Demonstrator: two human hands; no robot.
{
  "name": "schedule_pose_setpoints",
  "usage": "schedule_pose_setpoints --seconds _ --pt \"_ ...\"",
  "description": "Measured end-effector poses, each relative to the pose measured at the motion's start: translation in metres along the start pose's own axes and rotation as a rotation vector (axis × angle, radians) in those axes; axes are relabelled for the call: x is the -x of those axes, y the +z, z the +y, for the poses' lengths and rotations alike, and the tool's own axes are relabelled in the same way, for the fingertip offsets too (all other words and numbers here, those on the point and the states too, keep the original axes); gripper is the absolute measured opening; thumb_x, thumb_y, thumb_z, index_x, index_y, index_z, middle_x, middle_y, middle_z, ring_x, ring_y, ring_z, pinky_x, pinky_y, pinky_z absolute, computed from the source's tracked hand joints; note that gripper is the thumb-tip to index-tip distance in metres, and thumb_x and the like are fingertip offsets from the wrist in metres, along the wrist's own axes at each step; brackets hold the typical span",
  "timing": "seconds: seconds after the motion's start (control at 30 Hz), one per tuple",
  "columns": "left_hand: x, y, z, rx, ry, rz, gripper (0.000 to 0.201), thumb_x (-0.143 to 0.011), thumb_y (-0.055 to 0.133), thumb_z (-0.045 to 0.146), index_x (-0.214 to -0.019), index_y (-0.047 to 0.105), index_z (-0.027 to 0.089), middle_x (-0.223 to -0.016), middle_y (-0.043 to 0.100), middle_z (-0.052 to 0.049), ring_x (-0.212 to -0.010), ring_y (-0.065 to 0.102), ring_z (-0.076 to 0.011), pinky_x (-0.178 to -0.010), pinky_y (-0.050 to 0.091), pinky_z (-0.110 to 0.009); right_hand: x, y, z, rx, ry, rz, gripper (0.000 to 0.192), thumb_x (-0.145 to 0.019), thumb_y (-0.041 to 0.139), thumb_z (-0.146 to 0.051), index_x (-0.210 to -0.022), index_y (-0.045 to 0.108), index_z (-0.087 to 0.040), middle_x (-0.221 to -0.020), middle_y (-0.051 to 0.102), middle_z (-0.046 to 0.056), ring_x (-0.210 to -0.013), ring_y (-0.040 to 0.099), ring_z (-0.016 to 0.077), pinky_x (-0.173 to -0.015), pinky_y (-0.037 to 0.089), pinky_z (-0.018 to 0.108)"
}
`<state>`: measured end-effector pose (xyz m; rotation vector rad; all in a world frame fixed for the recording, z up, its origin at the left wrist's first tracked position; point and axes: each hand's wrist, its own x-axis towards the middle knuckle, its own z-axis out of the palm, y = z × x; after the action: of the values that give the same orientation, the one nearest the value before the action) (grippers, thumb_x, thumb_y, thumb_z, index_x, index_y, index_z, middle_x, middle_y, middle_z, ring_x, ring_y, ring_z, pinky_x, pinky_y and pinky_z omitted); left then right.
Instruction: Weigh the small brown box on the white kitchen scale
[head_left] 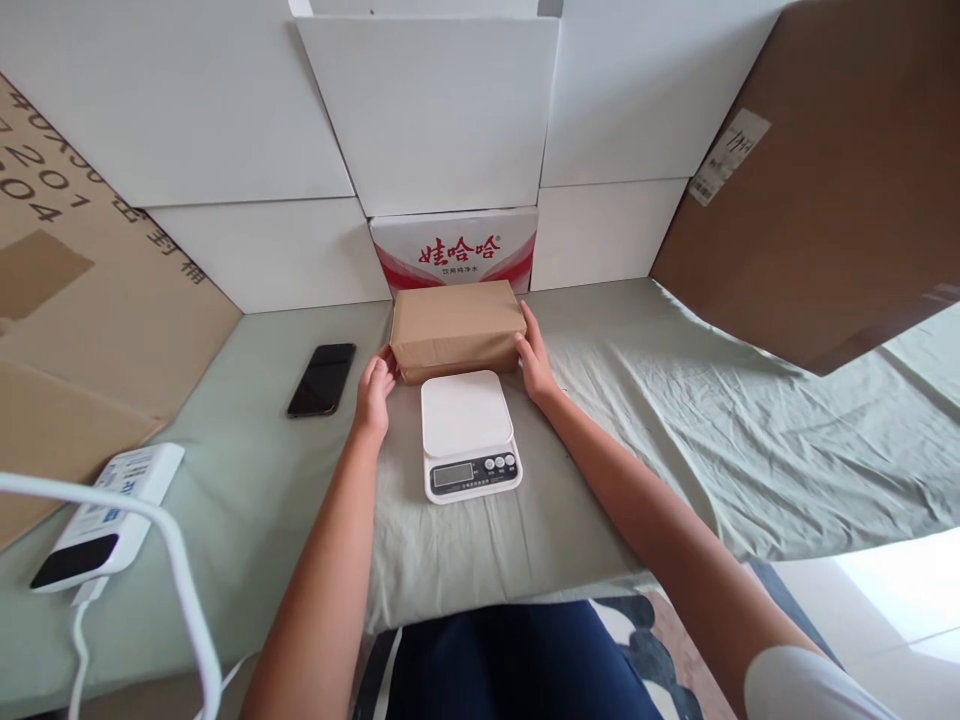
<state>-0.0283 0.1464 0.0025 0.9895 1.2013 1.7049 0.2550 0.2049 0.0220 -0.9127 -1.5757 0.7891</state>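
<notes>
Cloth (637, 350); half-curled hands (375, 388) (537, 364) against box (457, 322)

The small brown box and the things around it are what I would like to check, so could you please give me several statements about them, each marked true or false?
1. The left hand and the right hand touch opposite ends of the small brown box. True.
2. The phone lies to the left of the kitchen scale. True.
3. The small brown box sits on the scale's plate. False: it is just beyond the scale, and the plate is bare.
4. The phone's screen is brightly lit. False: it is dark.
5. A white cable is plugged into the white device at the left. True.
</notes>
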Motion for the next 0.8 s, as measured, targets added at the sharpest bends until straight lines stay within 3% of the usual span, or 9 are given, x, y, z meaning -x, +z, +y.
schedule_pose_setpoints --seconds 0.17,0.4,0.8 --pt "-0.002 -0.002 -0.003 -0.085 -0.01 -0.039 0.082 -0.08 0.065 0.08 -0.138 0.068 0.022 -0.145 0.068 -0.019 -0.144 0.057 -0.037 -0.121 0.04 -0.053 0.004 0.0 -0.01 -0.013 0.03 0.001 0.082 -0.1 0.039 -0.073 -0.168 0.03 -0.028 -0.177 0.03 -0.001 -0.167 0.022 0.0243 -0.138 0.019 0.046" --pt "-0.003 -0.001 -0.004 -0.106 0.009 -0.062 0.084 -0.081 0.064 0.081 -0.139 0.068 0.021 -0.145 0.068 -0.019 -0.142 0.059 -0.0369 -0.119 0.043 -0.052 0.005 0.0 -0.014 -0.028 0.042 -0.035 0.082 -0.101 0.037 -0.075 -0.17 0.024 -0.033 -0.18 0.02 -0.008 -0.169 0.018 0.0234 -0.139 0.016 0.048" --pt "-0.004 -0.002 -0.007 -0.118 0.002 -0.048 0.085 -0.081 0.063 0.082 -0.14 0.067 0.021 -0.147 0.066 -0.019 -0.141 0.06 -0.0365 -0.121 0.041 -0.054 0.001 0.001 -0.006 -0.076 0.048 -0.033 0.084 -0.099 0.041 -0.075 -0.169 0.025 -0.03 -0.179 0.023 -0.003 -0.169 0.016 0.023 -0.14 0.011 0.048"
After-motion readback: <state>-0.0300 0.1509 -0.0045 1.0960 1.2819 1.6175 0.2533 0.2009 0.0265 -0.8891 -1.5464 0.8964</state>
